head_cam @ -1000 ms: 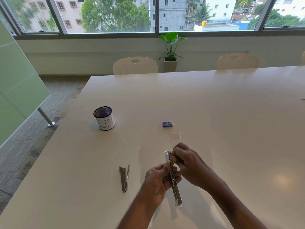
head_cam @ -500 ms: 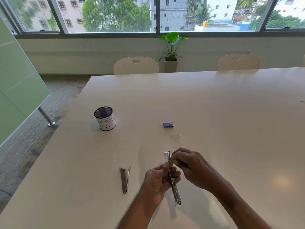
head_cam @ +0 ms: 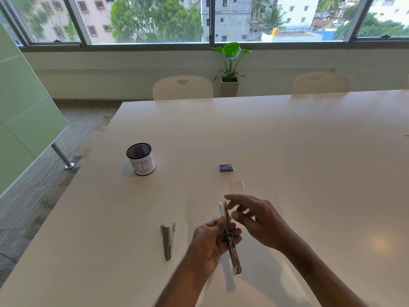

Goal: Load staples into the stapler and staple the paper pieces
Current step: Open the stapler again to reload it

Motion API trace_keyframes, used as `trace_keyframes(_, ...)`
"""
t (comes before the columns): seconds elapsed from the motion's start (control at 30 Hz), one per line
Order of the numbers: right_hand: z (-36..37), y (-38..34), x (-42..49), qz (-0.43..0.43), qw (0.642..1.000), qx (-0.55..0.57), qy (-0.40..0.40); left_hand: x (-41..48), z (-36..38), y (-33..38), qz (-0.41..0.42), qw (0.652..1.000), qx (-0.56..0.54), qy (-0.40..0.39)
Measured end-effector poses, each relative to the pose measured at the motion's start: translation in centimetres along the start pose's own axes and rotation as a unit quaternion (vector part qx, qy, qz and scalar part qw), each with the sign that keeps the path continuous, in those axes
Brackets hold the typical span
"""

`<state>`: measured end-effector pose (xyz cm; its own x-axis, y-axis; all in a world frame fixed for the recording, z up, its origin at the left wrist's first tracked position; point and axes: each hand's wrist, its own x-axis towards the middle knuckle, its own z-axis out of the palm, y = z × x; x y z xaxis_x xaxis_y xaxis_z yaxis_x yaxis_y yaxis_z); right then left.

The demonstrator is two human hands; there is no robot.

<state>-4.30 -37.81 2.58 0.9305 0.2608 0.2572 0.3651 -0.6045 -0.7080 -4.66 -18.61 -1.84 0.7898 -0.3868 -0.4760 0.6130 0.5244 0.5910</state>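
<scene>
**Grip.** The left hand (head_cam: pixel 209 241) holds the stapler (head_cam: pixel 230 238) at its midsection. The fingers curl round the metal body and the thumb presses against its near face. The stapler is opened out into one long strip and is held clear of the counter (head_cam: pixel 287 151). One end points away from the person and the other points back toward them. The right hand (head_cam: pixel 260 220) is just to the right of the stapler. Its grip is loosely spread and holds nothing visible. The index fingertip is beside the stapler's far end and the thumb tip is beside its middle. Whether either tip touches the metal cannot be determined.

**Containers.** A black mesh cup (head_cam: pixel 141 159), wrapped in white paper lettered "BIN", stands upright on the left part of the counter. Its contents cannot be determined. A small blue staple box (head_cam: pixel 226 168) lies flat beyond the hands.

**Surroundings.** A green partition panel (head_cam: pixel 22 111) stands at the far left, off the counter. A second metal stapler part (head_cam: pixel 167 240) lies on the counter just left of the left hand. A small paper piece (head_cam: pixel 236 187) lies between the staple box and the right hand. A potted plant (head_cam: pixel 230 63) stands by the window, between two white chairs (head_cam: pixel 182 87).
</scene>
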Motion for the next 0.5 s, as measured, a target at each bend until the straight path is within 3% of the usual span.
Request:
trace_keyframes(0.37,0.9,0.1,1.1,0.016,1.0,0.0,-0.006,0.1,0.5,0.3,0.023,1.0,0.001,-0.012)
trace_keyframes(0.5,1.1,0.3,0.6,0.018,0.999,-0.04,0.028,0.3,0.0,0.8,0.027,0.999,-0.003,-0.015)
